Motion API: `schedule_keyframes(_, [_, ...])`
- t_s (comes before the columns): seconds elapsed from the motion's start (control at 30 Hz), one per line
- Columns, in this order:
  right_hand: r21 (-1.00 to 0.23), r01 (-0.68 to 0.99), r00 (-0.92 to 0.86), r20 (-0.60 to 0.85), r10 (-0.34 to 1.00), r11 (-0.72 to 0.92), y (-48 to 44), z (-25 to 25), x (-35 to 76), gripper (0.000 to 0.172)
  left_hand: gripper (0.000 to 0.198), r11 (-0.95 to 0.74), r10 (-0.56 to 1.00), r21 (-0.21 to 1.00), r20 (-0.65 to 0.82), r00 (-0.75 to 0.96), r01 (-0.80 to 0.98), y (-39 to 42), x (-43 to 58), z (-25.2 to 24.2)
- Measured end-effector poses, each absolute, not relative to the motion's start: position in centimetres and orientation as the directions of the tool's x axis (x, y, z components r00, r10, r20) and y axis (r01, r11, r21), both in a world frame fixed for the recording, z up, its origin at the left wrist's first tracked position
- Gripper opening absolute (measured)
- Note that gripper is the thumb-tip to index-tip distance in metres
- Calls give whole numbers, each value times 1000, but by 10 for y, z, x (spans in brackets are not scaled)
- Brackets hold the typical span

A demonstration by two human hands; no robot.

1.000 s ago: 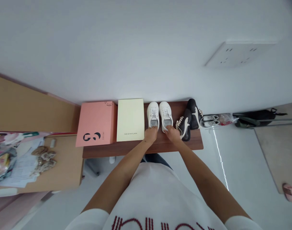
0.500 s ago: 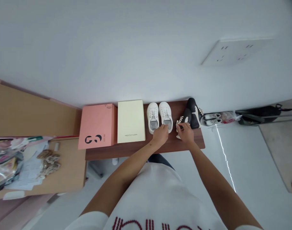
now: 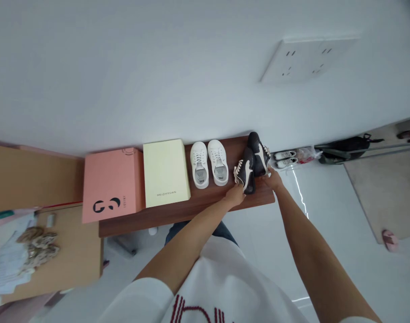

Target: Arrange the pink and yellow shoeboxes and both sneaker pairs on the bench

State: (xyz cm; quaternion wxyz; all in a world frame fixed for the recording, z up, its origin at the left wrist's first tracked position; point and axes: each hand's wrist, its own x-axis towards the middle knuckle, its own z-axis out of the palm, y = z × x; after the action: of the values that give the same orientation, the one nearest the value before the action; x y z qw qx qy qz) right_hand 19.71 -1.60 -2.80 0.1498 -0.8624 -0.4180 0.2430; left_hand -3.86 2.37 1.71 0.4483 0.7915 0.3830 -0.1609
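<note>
A pair of black shoes with white stripes and laces lies at the right end of a dark wooden bench (image 3: 178, 214). My left hand (image 3: 234, 196) is closed on the heel of the nearer black shoe (image 3: 247, 174). With its fingers bent, my right hand (image 3: 274, 180) grips the heel of the farther black shoe (image 3: 258, 153). Just left of them a pair of white sneakers (image 3: 209, 163) stands side by side, toes to the wall, with neither hand on it.
A pale yellow box (image 3: 165, 172) and a pink box (image 3: 112, 185) lie on the bench's left part. A light wooden desk (image 3: 73, 255) with papers and a beaded item is at the left. More shoes (image 3: 285, 159) and a dark bag (image 3: 344, 146) sit on the white floor by the wall.
Both hands left the white sneakers and moved right to the black pair. The nearer black shoe has shifted a little; my view has turned right.
</note>
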Motion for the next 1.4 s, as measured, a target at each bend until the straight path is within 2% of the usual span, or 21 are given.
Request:
schedule_keyframes(0.07, [-483, 593, 550, -341, 762, -644, -13, -30, 200, 47, 37, -282, 488, 599, -583, 650, 749, 25, -36, 13])
schedule_keyframes(0.13, [-472, 614, 541, -332, 773, -632, -9, -27, 201, 45, 30, -256, 511, 606, -576, 638, 753, 26, -36, 13])
schedule_keyframes(0.27, [-412, 801, 381, -208, 901, -434, -4, -10, 206, 39, 23, -265, 525, 646, -526, 669, 716, 32, -39, 24])
schedule_keyframes(0.4, [-287, 929, 199, -139, 970, -232, -6, 12, 211, 31, 28, -426, 528, 585, -458, 715, 690, 42, -34, 43])
schedule_keyframes(0.57, [-116, 984, 114, -152, 982, -133, -9, 29, 207, 26, 32, -633, 459, 481, -398, 794, 607, 55, -16, 61])
schedule_keyframes(0.7, [-76, 991, 100, -162, 982, -113, -3, 32, 199, 23, 28, -674, 446, 436, -403, 799, 596, 66, -1, 63])
schedule_keyframes(0.97, [-73, 985, 142, -193, 971, -158, 9, 26, 192, 21, 30, -715, 456, 369, -398, 796, 594, 85, 16, 62])
schedule_keyframes(1.4, [-88, 983, 139, -225, 964, -162, 11, 14, 194, 20, 31, -693, 471, 372, -415, 778, 618, 88, 25, 49])
